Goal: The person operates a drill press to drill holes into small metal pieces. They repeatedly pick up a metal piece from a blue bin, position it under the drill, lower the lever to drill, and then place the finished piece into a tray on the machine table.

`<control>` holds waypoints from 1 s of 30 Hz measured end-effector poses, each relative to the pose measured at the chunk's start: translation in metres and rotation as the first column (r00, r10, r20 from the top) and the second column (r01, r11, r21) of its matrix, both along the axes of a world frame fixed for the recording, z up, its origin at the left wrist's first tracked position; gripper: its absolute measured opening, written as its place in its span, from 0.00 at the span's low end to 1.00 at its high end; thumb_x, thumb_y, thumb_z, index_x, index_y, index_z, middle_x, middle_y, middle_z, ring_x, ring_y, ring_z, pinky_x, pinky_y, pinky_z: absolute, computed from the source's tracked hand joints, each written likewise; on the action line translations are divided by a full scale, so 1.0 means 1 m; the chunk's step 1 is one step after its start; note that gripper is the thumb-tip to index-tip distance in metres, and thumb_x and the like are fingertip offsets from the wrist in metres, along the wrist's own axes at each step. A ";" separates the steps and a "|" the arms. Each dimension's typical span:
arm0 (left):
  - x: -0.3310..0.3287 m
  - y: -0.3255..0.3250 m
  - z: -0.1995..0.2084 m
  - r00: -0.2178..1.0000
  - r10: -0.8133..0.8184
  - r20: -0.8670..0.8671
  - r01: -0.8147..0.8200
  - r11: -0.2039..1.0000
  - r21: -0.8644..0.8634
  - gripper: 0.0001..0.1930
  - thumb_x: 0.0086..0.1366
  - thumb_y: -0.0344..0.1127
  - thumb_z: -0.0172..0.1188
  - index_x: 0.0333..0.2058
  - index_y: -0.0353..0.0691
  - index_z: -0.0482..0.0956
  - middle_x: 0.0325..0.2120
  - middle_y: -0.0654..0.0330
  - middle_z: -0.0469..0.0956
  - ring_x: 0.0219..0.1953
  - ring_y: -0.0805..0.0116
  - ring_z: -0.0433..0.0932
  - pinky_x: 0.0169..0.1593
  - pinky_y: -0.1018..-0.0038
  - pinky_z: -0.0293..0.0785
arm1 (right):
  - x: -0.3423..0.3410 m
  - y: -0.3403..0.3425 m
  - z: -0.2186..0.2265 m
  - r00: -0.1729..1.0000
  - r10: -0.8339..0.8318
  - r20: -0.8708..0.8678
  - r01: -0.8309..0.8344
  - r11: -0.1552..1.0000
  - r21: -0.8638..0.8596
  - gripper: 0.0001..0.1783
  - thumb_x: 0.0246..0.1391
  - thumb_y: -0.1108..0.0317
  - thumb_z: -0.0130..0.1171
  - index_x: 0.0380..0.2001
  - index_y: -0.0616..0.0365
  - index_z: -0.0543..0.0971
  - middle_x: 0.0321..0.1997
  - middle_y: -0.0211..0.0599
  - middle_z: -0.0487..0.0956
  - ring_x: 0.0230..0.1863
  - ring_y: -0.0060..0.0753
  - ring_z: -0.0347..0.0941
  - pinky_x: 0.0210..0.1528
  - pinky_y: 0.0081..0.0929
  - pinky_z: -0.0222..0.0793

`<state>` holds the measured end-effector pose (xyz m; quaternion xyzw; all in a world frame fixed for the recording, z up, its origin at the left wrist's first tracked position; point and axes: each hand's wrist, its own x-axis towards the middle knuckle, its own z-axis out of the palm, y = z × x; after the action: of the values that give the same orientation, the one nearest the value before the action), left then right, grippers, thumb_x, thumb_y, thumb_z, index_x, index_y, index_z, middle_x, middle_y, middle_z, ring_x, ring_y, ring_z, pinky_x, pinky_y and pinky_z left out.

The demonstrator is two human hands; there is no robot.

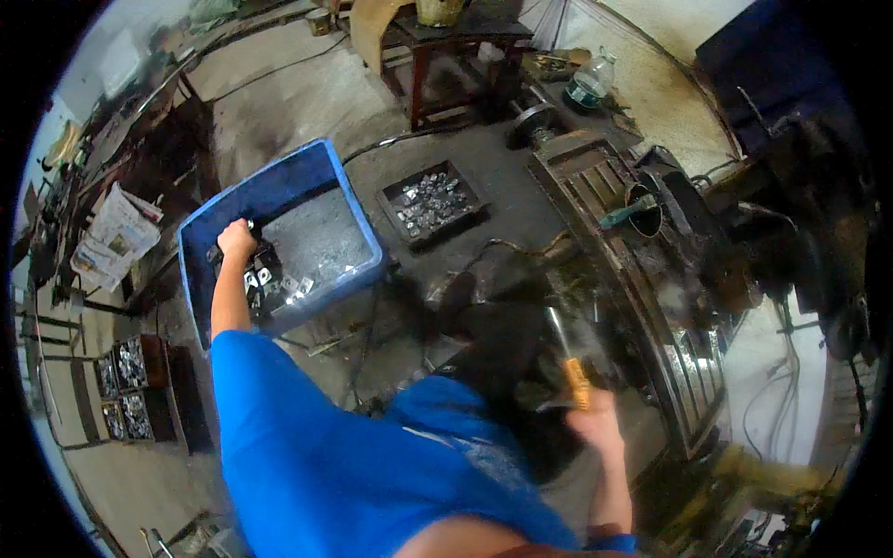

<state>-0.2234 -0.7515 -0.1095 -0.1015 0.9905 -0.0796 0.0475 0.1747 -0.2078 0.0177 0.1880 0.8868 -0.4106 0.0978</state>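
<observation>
My left hand (238, 240) reaches down into a blue plastic bin (346, 191), at its left side. Its fingers are curled closed. A small shiny spot shows at the fingertips, but what they hold is hidden. Beside and below that hand, small metal parts (264, 277), some with a hole, lie along the near left of the bin. My right hand (595, 420), low on the right, is closed around a tool with a yellow-orange handle (576, 379) and a silver shaft. The shaft points up and away from me; its exact kind is unclear.
Right of the bin sits a dark square tray (433, 200) of small metal pieces. A slatted metal machine bed (614, 242) runs down the right, with a plastic bottle (591, 82) beyond it. Boxes of parts (130, 391) stand at left, below a newspaper (116, 237).
</observation>
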 end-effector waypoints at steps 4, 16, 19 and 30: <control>0.010 0.010 0.006 0.992 -0.047 -0.121 0.054 0.997 0.058 0.11 0.47 0.32 0.56 0.33 0.41 0.76 0.34 0.51 0.77 0.38 0.53 0.76 0.40 0.64 0.72 | 0.006 0.001 -0.009 0.998 0.024 -0.056 -0.026 0.999 -0.027 0.14 0.28 0.70 0.51 0.25 0.63 0.72 0.15 0.51 0.66 0.17 0.48 0.64 0.22 0.34 0.61; 0.057 0.238 0.123 0.942 -0.244 -0.229 0.131 -0.360 0.924 0.16 0.46 0.23 0.60 0.35 0.29 0.69 0.29 0.58 0.74 0.30 0.69 0.74 0.37 0.74 0.71 | -0.029 -0.031 0.049 0.979 0.184 -0.084 -0.180 0.982 0.050 0.18 0.28 0.64 0.52 0.29 0.60 0.73 0.22 0.54 0.72 0.28 0.57 0.69 0.31 0.43 0.65; 0.067 0.309 0.115 0.811 -0.431 -0.395 0.368 -0.147 0.918 0.19 0.42 0.23 0.63 0.35 0.30 0.68 0.27 0.60 0.73 0.32 0.75 0.70 0.36 0.77 0.69 | -0.035 -0.026 0.057 0.979 0.147 -0.143 -0.131 0.985 0.114 0.16 0.28 0.63 0.51 0.25 0.60 0.73 0.22 0.55 0.73 0.28 0.59 0.69 0.33 0.45 0.66; 0.168 0.491 0.125 0.468 -0.750 -0.467 0.174 -0.439 0.881 0.17 0.47 0.16 0.56 0.37 0.34 0.64 0.36 0.56 0.74 0.41 0.67 0.75 0.40 0.76 0.72 | 0.037 0.036 0.050 0.978 -0.163 -0.132 0.188 0.960 0.209 0.13 0.28 0.63 0.50 0.13 0.65 0.71 0.17 0.56 0.71 0.24 0.57 0.70 0.28 0.42 0.67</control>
<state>-0.0556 -0.2608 0.0158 0.4689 0.5780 0.6154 0.2596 0.2120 -0.1718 0.0677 0.2519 0.9108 -0.3269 -0.0112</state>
